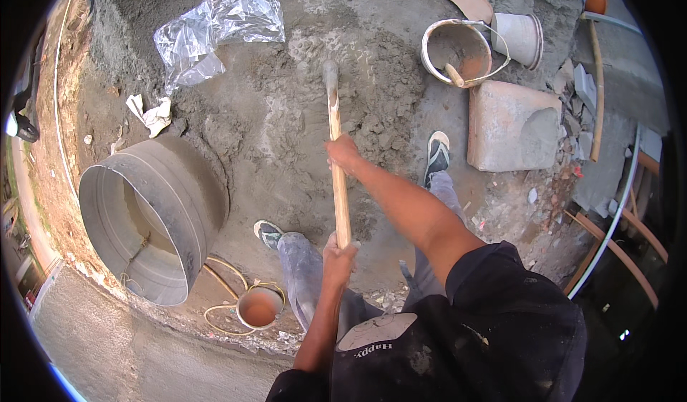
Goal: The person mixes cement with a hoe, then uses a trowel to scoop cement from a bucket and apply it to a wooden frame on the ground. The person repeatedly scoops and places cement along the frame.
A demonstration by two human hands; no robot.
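Both my hands are closed round the pale wooden handle of a hoe (339, 194). My right hand (343, 153) grips it about halfway along, and my left hand (339, 259) holds its near end. The hoe's grey, mortar-coated head (330, 73) points away from me and meets the wet cement mix; its blade cannot be made out. Lumpy grey mortar (386, 109) spreads over the ground round the head. My sandalled feet stand apart on either side of the handle.
A large metal drum (204, 194) lies tilted at left, beside a small bucket (259, 307) and hose. Crumpled clear plastic (247, 12) lies far left. At right are a white-rimmed bucket (438, 66) holding a wooden-handled tool, a tipped pail (519, 41), a dusty jerrycan (512, 126) and rubble.
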